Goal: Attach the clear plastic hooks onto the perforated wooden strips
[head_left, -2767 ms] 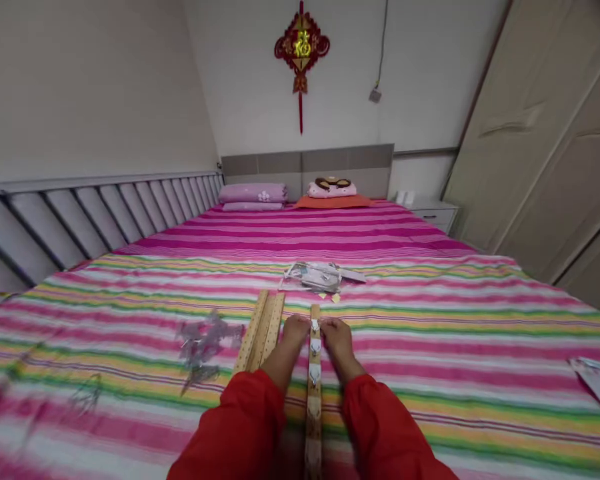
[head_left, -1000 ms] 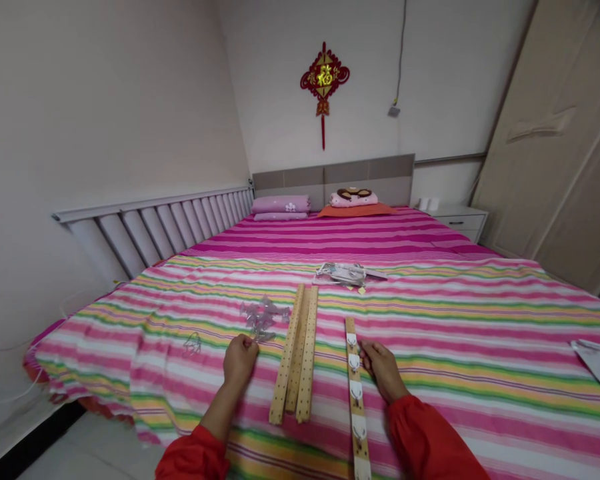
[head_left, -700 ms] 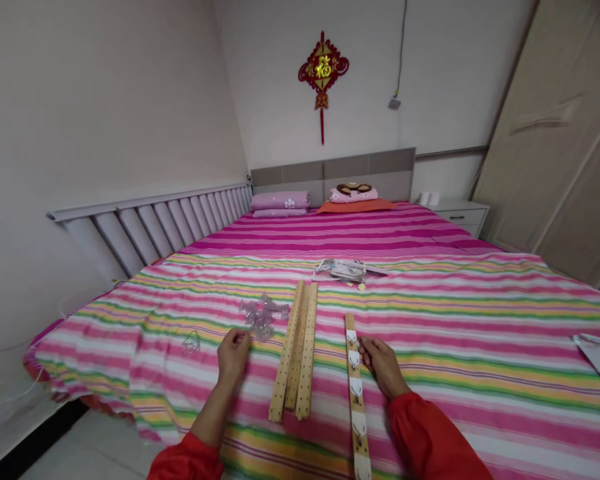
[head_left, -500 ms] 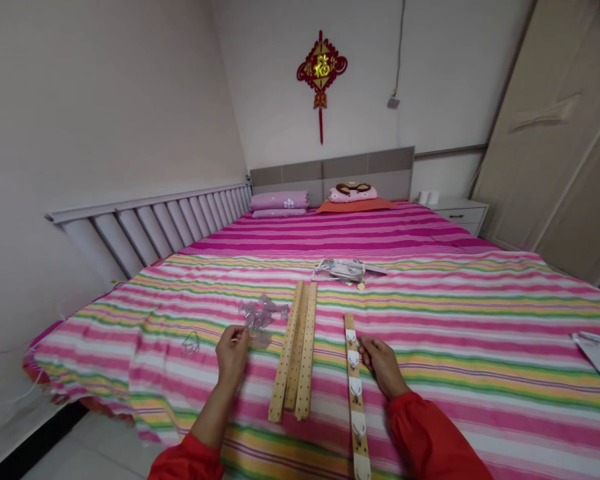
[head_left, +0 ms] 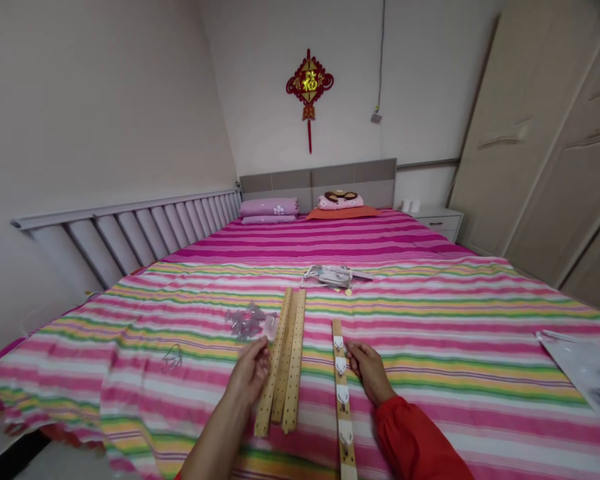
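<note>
Head view, pale wooden strip (head_left: 345, 415), white-backed hooks (head_left: 343, 394)

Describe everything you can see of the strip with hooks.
The strip is narrow, pale yellowish and wood-looking, with small dark holes. Along it sits a row of white plates, at least four in view, bearing metallic-looking hooks. It lies flat on the striped sheet, hooks up, pointing away from the wearer; its far tip is bare and its near end runs out of frame. The right hand is at its right edge by the farthest hook; whether they touch is unclear.
</note>
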The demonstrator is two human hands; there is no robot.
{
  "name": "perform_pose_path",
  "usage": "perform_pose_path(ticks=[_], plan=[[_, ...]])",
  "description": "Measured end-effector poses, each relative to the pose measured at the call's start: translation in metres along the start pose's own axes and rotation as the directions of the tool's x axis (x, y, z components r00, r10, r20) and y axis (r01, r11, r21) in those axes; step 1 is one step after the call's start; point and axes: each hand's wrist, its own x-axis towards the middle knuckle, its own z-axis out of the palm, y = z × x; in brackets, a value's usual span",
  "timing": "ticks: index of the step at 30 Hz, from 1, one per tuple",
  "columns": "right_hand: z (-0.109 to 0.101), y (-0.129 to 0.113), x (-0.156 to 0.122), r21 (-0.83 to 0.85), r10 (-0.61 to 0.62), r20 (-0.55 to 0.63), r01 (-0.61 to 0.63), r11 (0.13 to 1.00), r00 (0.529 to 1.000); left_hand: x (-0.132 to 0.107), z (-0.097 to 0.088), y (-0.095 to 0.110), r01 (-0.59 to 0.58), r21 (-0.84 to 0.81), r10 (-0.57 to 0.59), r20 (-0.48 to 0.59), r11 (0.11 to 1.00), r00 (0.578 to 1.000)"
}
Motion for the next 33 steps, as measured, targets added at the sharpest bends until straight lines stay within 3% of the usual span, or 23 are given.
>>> perform_pose_path(ticks=[5, 13, 15, 17, 19, 22, 24, 27, 30, 33], plan=[[0.009, -0.014, -0.006, -0.007, -0.021, -0.004, 0.021, 1.000, 1.000, -0.015, 0.041, -0.030, 0.288, -0.142, -0.278, 0.086, 0.947, 0.957], [0.022, -0.040, -0.013, -0.001, 0.010, 0.118, -0.010, 1.000, 0.993, -0.031, 0.082, -0.076, 0.371, -0.081, -0.355, 0.165, 0.925, 0.920], [0.019, -0.048, -0.011, 0.000, -0.036, 0.082, 0.036, 0.999, 0.996, -0.031, 0.085, -0.080, 0.275, 0.058, -0.281, 0.216, 0.960, 0.935], [0.013, -0.054, -0.008, -0.061, -0.116, 0.078, 0.121, 0.991, 0.990, -0.027, 0.087, -0.078, 0.072, 0.285, -0.156, 0.284, 0.956, 0.946], [0.006, -0.058, -0.004, -0.163, -0.202, 0.138, 0.224, 0.961, 0.970, -0.020, 0.090, -0.071, -0.129, 0.490, -0.065, 0.359, 0.862, 0.931], [-0.002, -0.059, 0.003, -0.264, -0.257, 0.241, 0.318, 0.910, 0.936, -0.009, 0.097, -0.056, -0.275, 0.654, -0.060, 0.441, 0.704, 0.896], [-0.005, -0.058, 0.006, -0.268, -0.243, 0.260, 0.311, 0.912, 0.935, -0.003, 0.102, -0.048, -0.321, 0.696, -0.066, 0.468, 0.642, 0.881], [-0.005, -0.056, 0.008, -0.192, -0.153, 0.228, 0.198, 0.961, 0.962, 0.005, 0.111, -0.042, -0.369, 0.693, -0.062, 0.511, 0.619, 0.857], [-0.002, -0.053, 0.009, -0.118, -0.052, 0.192, 0.076, 0.990, 0.980, 0.013, 0.119, -0.043, -0.408, 0.623, 0.001, 0.547, 0.667, 0.837], [0.001, -0.045, 0.014, -0.065, 0.004, 0.139, 0.006, 0.998, 0.990, 0.023, 0.122, -0.053, -0.388, 0.528, 0.096, 0.496, 0.756, 0.863]])
